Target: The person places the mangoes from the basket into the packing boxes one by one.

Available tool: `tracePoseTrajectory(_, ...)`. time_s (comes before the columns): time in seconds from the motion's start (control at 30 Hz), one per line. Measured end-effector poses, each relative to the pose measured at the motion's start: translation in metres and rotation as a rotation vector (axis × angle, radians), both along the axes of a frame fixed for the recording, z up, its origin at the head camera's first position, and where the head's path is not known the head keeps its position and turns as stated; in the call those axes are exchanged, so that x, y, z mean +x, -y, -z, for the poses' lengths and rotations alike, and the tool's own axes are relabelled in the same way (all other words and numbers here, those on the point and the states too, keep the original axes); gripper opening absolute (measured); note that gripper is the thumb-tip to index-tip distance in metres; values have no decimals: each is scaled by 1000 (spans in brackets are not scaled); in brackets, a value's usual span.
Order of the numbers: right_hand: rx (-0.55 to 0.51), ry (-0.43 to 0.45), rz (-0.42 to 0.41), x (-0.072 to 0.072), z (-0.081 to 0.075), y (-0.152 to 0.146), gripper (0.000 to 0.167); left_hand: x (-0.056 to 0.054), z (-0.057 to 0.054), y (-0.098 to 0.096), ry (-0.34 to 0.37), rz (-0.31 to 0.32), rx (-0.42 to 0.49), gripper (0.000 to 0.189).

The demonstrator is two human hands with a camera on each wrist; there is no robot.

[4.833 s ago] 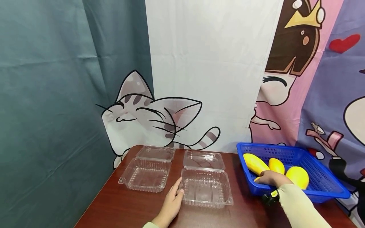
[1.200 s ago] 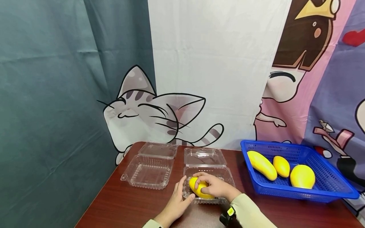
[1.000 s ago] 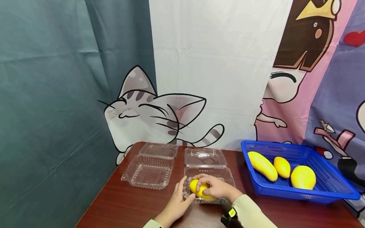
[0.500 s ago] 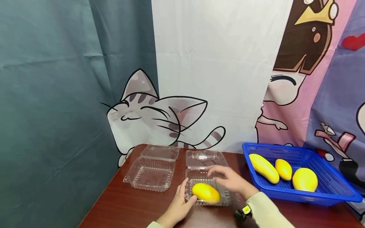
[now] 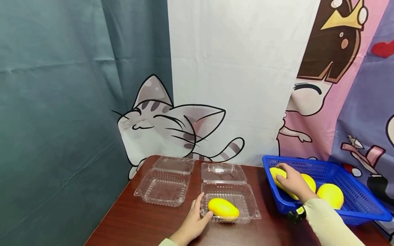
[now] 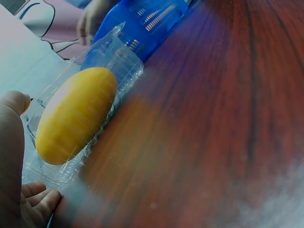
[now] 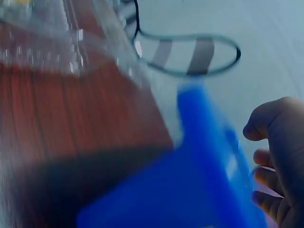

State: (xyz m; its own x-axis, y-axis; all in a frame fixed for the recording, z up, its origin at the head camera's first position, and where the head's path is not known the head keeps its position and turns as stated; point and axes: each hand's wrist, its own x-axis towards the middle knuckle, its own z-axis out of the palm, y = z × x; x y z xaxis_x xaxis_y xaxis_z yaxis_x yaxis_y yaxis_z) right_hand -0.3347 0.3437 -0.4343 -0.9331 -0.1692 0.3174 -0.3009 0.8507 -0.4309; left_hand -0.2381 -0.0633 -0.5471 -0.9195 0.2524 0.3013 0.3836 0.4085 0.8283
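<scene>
A yellow mango [image 5: 223,208] lies in the base of the right clear plastic clamshell box [image 5: 246,196], whose lid is folded back. My left hand [image 5: 192,222] rests at that box's front left corner, thumb at the front rim and straight fingers along the left side. In the left wrist view the mango [image 6: 76,116] shows between thumb and fingers. My right hand [image 5: 293,181] is over the blue basket [image 5: 363,205], its fingers spread at a long yellow fruit [image 5: 278,176]. The right wrist view shows thumb and fingers apart, beside the blurred basket rim [image 7: 204,152].
A second clear clamshell box [image 5: 163,188] stands to the left with its lid folded back. Two rounder yellow fruits, a smaller one [image 5: 309,181] and a bigger one [image 5: 330,195], lie in the basket. Behind the brown table [image 5: 123,218] hangs a printed curtain [image 5: 243,78].
My right hand took the mango from the basket, set it in the right box, let go and moved back right over the basket. The left hand stays at the box.
</scene>
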Motion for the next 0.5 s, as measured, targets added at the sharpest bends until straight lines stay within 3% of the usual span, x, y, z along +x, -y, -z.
tracePoseTrajectory(0.23,73,60,53,-8,23,-34,51,-2,2,0,5,-2,4,76)
tracePoseTrajectory(0.5,111,162,63,-13,26,-42,55,-1,2,-1,-13,-8,0,76)
